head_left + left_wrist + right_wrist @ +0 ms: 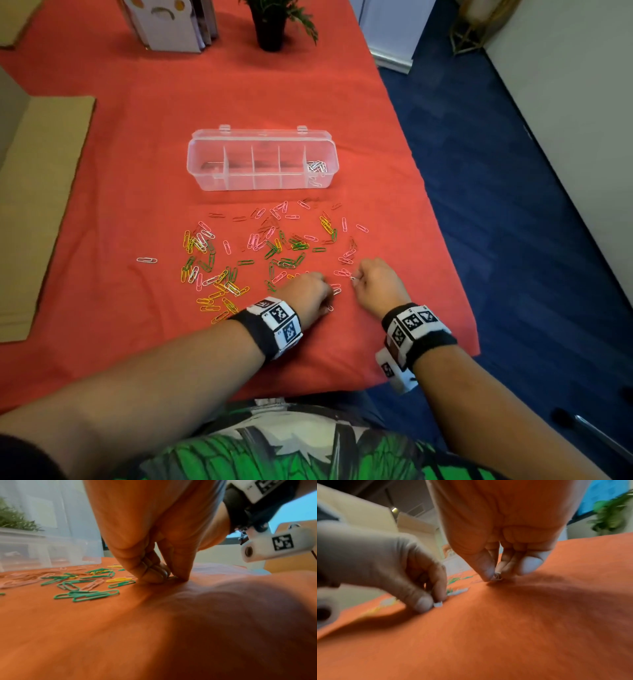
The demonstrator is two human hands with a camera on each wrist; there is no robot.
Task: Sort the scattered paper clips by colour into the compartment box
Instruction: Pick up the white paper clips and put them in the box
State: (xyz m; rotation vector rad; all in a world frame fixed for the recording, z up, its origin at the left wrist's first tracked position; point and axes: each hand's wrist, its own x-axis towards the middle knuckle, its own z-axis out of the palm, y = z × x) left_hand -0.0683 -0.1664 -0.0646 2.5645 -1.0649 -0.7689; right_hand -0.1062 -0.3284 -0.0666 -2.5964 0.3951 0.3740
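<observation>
Right hand (376, 282) first: thumb and fingertips (485, 566) pressed together, pinching a white clip (497, 577) right at the red cloth (342, 85), near the table's right edge. Left hand (305, 294) just beside it, fingers curled down to the cloth, thumb and forefinger closed on another white clip (438, 604); the left wrist view shows that thumb (178, 563) meeting the bunched fingertips on the fabric.

Out from the hands, the scattered clips (260, 246) spread across the near middle of the table between the hands and the box: green, yellow, pink, white and red ones, thin wire loops lying flat, long axes pointing every which way. One white clip (146, 260) lies alone off to the left, long axis running left to right.

Further back, the clear box (262, 161), lid open, long side across the table. Its rightmost compartment holds a small heap of white clips (317, 167); the other compartments' contents I can't make out.
</observation>
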